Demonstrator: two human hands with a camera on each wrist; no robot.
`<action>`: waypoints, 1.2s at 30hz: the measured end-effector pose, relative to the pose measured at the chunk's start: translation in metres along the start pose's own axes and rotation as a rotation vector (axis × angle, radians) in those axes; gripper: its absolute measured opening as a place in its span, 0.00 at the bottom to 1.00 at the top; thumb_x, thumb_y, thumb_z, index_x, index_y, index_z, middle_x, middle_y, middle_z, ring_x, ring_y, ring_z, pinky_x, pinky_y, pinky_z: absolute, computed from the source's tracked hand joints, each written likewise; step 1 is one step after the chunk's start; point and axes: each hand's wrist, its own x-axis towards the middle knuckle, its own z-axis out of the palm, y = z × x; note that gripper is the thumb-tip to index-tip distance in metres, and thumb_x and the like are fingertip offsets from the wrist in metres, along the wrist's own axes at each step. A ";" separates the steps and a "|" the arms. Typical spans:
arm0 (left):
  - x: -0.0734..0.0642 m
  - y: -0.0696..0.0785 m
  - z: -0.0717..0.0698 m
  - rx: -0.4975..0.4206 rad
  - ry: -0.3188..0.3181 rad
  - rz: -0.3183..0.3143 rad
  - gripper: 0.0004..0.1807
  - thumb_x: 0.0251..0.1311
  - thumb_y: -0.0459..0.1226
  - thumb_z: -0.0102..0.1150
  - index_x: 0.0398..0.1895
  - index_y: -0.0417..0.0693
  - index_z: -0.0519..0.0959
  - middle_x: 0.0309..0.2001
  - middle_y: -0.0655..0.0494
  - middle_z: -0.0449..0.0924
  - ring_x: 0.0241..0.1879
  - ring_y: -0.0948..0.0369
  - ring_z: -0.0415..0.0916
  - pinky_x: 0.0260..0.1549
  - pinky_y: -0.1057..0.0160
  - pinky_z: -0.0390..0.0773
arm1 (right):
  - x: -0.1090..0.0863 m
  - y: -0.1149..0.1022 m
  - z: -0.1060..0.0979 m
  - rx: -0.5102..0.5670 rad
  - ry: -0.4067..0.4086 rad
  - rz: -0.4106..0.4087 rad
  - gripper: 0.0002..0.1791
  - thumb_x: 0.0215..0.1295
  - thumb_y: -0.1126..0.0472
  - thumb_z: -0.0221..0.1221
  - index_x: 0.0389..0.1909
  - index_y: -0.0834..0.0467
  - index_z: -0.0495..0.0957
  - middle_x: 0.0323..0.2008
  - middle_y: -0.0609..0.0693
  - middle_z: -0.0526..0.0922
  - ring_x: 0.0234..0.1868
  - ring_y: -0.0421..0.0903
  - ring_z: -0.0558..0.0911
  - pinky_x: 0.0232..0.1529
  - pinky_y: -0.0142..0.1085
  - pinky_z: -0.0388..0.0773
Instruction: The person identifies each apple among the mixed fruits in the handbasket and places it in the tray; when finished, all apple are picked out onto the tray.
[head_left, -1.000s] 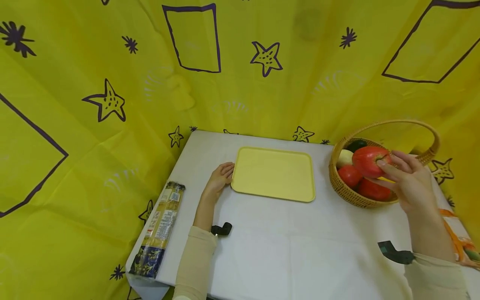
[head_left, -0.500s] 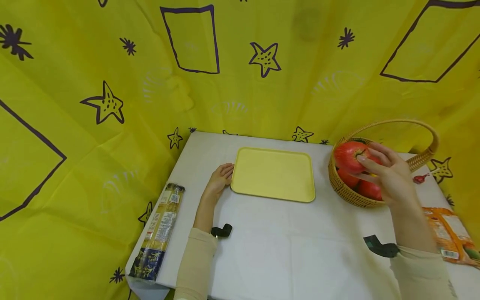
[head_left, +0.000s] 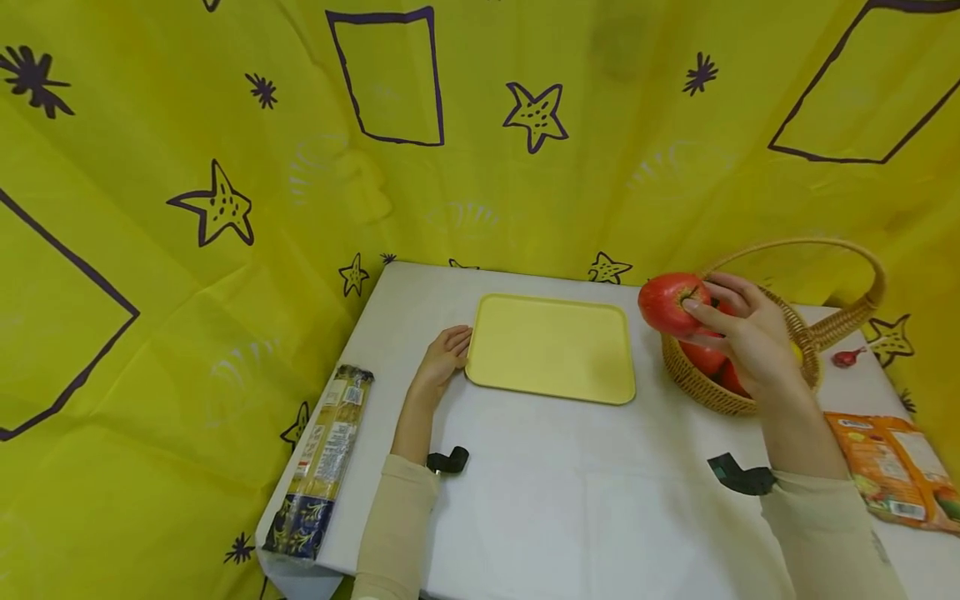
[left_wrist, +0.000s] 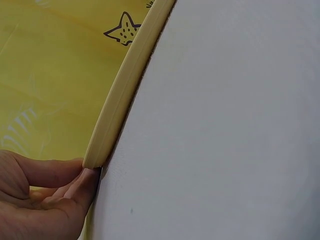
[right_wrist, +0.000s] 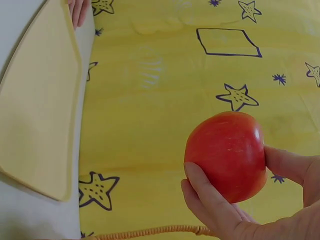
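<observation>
A red apple point(head_left: 672, 303) is gripped in my right hand point(head_left: 750, 333), held between thumb and fingers with its stem end facing me. It hangs over the left rim of the wicker basket point(head_left: 708, 392). The right wrist view shows the same apple point(right_wrist: 227, 155) with fingers along one side and the thumb on the other. A flat yellow tray point(head_left: 551, 346) lies on the table to the left of the basket. At the tray's left edge my left hand point(head_left: 441, 358) pinches the rim; in the left wrist view the thumb and fingers of this hand point(left_wrist: 50, 195) meet at the tray's edge point(left_wrist: 117, 100).
More red fruit point(head_left: 705, 357) sits in the basket, partly hidden by my right hand. The basket handle point(head_left: 810, 242) arches high. A long clear-and-blue packet point(head_left: 322, 458) lies at the table's left edge. An orange packet point(head_left: 888, 467) and a small dark-red object point(head_left: 847, 357) lie at right.
My right hand has carried the apple leftward, from above the basket's middle to its left rim. My left hand has stayed at the tray's edge.
</observation>
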 end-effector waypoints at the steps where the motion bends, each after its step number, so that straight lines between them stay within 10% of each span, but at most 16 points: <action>1: 0.000 0.000 0.000 0.000 0.002 -0.001 0.39 0.61 0.09 0.44 0.77 0.34 0.61 0.77 0.38 0.62 0.78 0.49 0.59 0.75 0.57 0.62 | 0.001 0.000 0.002 -0.011 -0.003 0.009 0.29 0.68 0.74 0.63 0.66 0.56 0.67 0.55 0.44 0.80 0.42 0.40 0.89 0.33 0.39 0.89; 36: -0.003 0.000 0.002 0.005 0.011 -0.006 0.38 0.62 0.11 0.44 0.77 0.36 0.62 0.77 0.40 0.63 0.78 0.49 0.60 0.75 0.58 0.63 | 0.059 0.039 0.064 -0.210 -0.082 0.149 0.42 0.67 0.66 0.68 0.76 0.64 0.56 0.56 0.48 0.73 0.38 0.41 0.89 0.39 0.45 0.89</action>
